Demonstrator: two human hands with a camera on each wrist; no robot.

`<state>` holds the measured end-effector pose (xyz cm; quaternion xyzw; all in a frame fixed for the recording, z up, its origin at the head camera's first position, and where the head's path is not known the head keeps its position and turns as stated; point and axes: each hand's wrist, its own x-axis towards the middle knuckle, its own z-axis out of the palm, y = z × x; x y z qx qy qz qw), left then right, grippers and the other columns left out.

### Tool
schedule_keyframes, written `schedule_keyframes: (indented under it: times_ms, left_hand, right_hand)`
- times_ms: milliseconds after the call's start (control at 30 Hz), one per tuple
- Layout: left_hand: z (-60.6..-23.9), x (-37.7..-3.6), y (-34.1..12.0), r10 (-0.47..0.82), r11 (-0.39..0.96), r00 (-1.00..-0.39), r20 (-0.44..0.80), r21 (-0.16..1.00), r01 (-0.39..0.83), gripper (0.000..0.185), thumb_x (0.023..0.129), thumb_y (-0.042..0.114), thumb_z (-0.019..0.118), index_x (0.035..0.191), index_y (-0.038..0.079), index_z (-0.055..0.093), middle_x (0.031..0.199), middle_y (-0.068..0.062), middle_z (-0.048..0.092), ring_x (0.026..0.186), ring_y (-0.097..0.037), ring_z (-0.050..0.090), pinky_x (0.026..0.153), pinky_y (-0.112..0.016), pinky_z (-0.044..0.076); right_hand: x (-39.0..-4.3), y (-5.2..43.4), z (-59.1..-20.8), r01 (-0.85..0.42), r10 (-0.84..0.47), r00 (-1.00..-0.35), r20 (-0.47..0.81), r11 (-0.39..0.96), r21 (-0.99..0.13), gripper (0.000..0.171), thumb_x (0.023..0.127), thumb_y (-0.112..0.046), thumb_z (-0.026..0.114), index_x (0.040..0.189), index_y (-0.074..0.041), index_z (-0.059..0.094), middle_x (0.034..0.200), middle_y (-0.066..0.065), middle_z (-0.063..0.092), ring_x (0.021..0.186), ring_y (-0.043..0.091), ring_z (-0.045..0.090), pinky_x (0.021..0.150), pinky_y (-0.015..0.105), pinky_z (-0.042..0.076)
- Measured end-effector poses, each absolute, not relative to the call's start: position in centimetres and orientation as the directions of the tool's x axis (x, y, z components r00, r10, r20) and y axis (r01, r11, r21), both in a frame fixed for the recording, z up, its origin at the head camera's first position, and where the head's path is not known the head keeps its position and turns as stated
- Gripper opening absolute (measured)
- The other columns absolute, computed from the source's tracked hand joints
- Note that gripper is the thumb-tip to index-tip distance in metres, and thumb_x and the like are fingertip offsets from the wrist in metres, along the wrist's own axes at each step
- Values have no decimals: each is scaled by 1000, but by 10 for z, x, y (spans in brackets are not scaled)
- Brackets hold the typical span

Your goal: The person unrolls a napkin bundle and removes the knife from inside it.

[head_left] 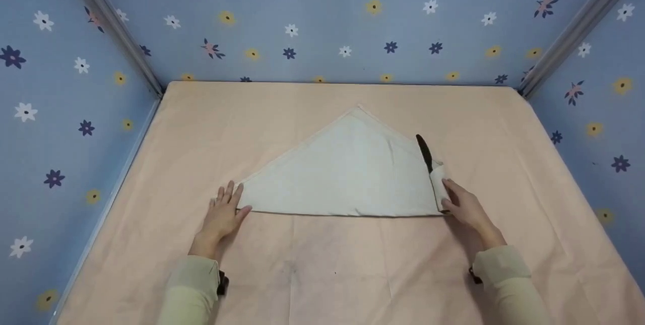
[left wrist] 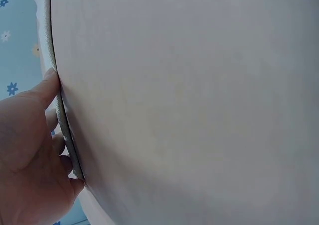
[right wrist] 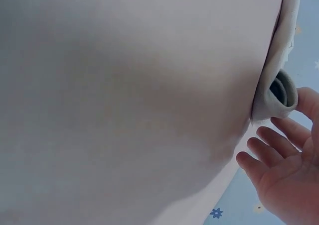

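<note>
Blue walls point(head_left: 327, 20) closed in on three sides of the table, scattered with white, yellow and dark blue flowers, with pink butterflies near the top. A grey post point(head_left: 117, 25) stood in the far left corner, and another grey post point(head_left: 574, 27) in the far right one. The peach table cover point(head_left: 335, 259) reached back to rounded far corners, faintly creased and stained towards the person. In its middle lay a white cloth point(head_left: 342, 174) folded to a point at the far side, its long straight edge towards the person. At its right end it was wound into a small roll point(head_left: 440, 189), with a dark knife-shaped utensil point(head_left: 424, 152) sticking out. The left hand point(head_left: 221, 216) rested at the cloth's left corner, fingers extended, gripping nothing. The right hand point(head_left: 468, 209) had thumb and forefinger against the roll, the other fingers loosely spread.
</note>
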<state>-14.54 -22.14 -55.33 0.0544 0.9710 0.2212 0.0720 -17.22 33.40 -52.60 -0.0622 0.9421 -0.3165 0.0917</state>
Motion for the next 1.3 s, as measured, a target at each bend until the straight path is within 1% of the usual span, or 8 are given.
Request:
schedule_keyframes:
  times_ms: [200, 367, 533, 700, 900, 1067, 1300]
  left_hand:
    - [-552, -145, -221, 141, 897, -983, -122, 435, 75, 63, 93, 34, 43, 140, 0, 19, 143, -25, 9, 129, -45, 4, 100, -60, 6]
    - [-552, -146, -221, 134, 901, -981, -138, 429, 63, 63, 93, 36, 42, 140, 1, 18, 144, -25, 8, 129, -44, 3, 101, -59, 5]
    - [-553, -146, -222, 130, 901, -981, -143, 431, 56, 64, 93, 36, 42, 140, 1, 18, 144, -25, 7, 129, -44, 2, 101, -58, 4]
    - [-554, -146, -222, 132, 901, -981, -139, 429, 60, 64, 93, 36, 42, 140, 1, 18, 144, -24, 7, 129, -44, 3, 101, -58, 5]
    - [-555, -147, -222, 132, 902, -982, -132, 428, 63, 64, 93, 37, 42, 140, 1, 18, 144, -25, 8, 129, -44, 3, 101, -58, 5]
    - [-554, -146, -222, 140, 897, -981, -132, 436, 69, 64, 93, 36, 42, 140, 1, 18, 144, -25, 7, 129, -45, 2, 100, -60, 5]
    - [-553, -147, -222, 136, 898, -980, -147, 437, 59, 64, 93, 36, 41, 141, 1, 16, 144, -25, 5, 129, -44, 0, 100, -60, 3]
  right_hand:
    - [-171, 337, -527, -42, -162, -976, -149, 800, -598, 54, 91, -13, 49, 137, 3, 26, 139, 27, 22, 127, 42, 20, 103, 49, 18]
    - [-169, 335, -526, -43, -159, -977, -141, 799, -600, 54, 90, -12, 50, 137, 3, 27, 140, 27, 21, 127, 42, 19, 103, 49, 18]
    - [-168, 328, -522, -74, -174, -980, -102, 781, -620, 54, 89, -10, 52, 135, 4, 29, 140, 27, 21, 127, 42, 18, 103, 50, 16]
    - [-169, 319, -519, -96, -172, -983, -65, 782, -616, 52, 88, -9, 53, 134, 4, 32, 139, 25, 24, 127, 41, 21, 103, 49, 18]
    - [-171, 313, -519, -123, -193, -980, -49, 780, -614, 53, 88, -13, 55, 134, 2, 34, 140, 24, 24, 127, 40, 21, 103, 49, 19]
    - [-173, 310, -521, -121, -209, -975, -73, 778, -616, 56, 88, -17, 56, 135, 2, 32, 140, 25, 21, 127, 42, 19, 102, 50, 18]
    - [-176, 311, -524, -67, -192, -971, -146, 797, -600, 61, 89, -26, 55, 137, 1, 29, 142, 24, 17, 128, 42, 16, 102, 52, 16]
